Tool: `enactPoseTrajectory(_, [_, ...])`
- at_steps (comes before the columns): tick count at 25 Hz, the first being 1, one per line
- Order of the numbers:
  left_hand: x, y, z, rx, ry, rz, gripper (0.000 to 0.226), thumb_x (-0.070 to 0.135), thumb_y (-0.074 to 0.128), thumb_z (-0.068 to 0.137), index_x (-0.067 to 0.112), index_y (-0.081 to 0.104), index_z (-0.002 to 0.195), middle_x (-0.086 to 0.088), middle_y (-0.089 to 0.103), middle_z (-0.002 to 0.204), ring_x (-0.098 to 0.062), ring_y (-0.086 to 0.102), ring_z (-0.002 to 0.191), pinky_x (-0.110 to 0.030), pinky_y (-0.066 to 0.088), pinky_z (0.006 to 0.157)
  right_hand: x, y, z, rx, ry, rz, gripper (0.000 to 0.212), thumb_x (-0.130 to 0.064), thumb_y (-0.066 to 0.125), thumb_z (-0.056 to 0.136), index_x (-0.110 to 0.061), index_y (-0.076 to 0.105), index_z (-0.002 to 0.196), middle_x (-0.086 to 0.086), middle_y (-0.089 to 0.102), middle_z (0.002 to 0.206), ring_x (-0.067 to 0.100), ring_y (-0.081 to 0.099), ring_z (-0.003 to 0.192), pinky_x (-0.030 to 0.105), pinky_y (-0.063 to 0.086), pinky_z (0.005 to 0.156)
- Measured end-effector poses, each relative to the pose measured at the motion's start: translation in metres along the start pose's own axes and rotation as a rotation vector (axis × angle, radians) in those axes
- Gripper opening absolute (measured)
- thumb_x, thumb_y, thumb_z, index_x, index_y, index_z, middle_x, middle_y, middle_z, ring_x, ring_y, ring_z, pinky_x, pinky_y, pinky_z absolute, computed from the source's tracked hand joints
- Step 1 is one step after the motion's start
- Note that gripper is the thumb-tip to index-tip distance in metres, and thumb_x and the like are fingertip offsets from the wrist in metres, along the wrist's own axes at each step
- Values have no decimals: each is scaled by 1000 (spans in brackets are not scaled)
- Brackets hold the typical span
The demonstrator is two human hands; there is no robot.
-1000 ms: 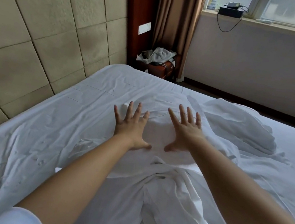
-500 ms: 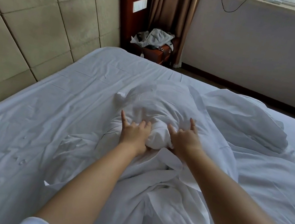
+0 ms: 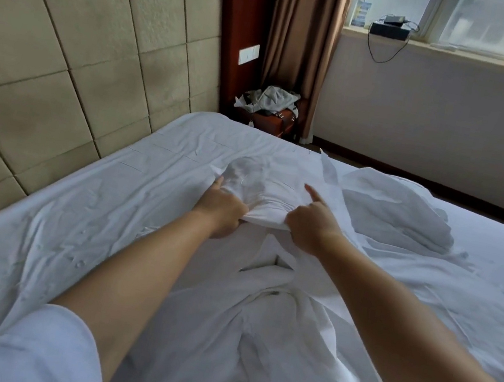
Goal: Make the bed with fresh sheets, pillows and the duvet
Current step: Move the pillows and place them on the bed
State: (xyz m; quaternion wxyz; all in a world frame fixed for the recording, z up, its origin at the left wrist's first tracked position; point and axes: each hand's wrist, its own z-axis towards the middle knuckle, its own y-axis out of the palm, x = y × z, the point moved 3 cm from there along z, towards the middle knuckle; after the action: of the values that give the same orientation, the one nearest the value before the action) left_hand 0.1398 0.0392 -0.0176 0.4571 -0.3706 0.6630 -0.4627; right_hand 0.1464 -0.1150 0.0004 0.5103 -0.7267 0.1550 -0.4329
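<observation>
While both arms reach forward over the bed, findings are as follows.

Left hand: the left hand (image 3: 220,207) grips the near edge of the bunched white cloth (image 3: 263,193); thumb and curled fingers (image 3: 242,211) pinch the fabric, and the forefinger lies straight along the bundle's left side.

Right hand: the right hand (image 3: 312,223) grips the same near edge, just beside the left hand; its fingers (image 3: 292,223) are curled round the fabric, with the forefinger pointing up and away from the body.

Cloth relative to fingers: the gathered edge passes between the two hands and is pulled taut there; the bulk of the bundle rises beyond the fingertips, towards the far side of the bed. Whether the bundle is a pillow in its case or part of the duvet cover cannot be told.

Duvet: a crumpled white duvet (image 3: 392,209) lies to the right of the bundle, touching it; loose folds of the same white fabric run from under the hands towards the body.

Sheet: a white sheet (image 3: 78,211) covers the mattress, creased on the left.

Headboard: a padded beige headboard (image 3: 65,57) stands along the left of the bed.

Surroundings: a small brown stand with a grey garment (image 3: 272,96) on it sits in the far corner beside a brown curtain (image 3: 302,31); a black box (image 3: 389,30) with a trailing cable rests on the window sill (image 3: 469,55).

Sleeve: a white sleeve (image 3: 40,352) covers the left upper arm.
</observation>
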Motion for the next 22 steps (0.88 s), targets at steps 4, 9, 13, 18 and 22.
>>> enactPoseTrajectory(4, [12,-66,-66,103,-70,-47,36,22,33,100,15,59,122,-6,65,115,-22,55,114,-52,-1,118,10,-55,-54,72,12,5,32,-12,35,93,-16,67,97,0,70,98,17,64,98,41,-8,118])
enactPoseTrajectory(9, [42,-138,-151,150,-147,-76,29,29,39,100,15,64,100,-6,64,112,-26,48,121,-46,9,117,15,-116,-132,206,34,-1,33,-34,43,97,-14,67,108,2,67,112,19,56,116,36,9,118])
enactPoseTrajectory(13, [77,-151,-204,168,-182,-293,31,36,47,98,13,55,79,-7,56,88,-24,51,90,-28,34,76,6,-127,-189,192,88,177,40,-43,49,93,-8,66,102,9,66,107,29,60,103,30,41,87])
enactPoseTrajectory(18, [154,-42,-224,-66,-174,-477,40,46,50,95,10,68,91,-13,62,112,-30,56,100,-30,38,76,-48,-31,-222,-356,85,423,36,-35,75,77,-3,69,93,7,60,82,24,56,78,24,42,64])
enactPoseTrajectory(22, [177,13,-235,-181,-187,-934,31,34,76,79,5,73,90,4,59,66,-1,53,61,-14,35,56,-70,19,-223,-734,80,572,41,-40,82,68,-6,66,82,6,65,74,28,67,90,34,51,92])
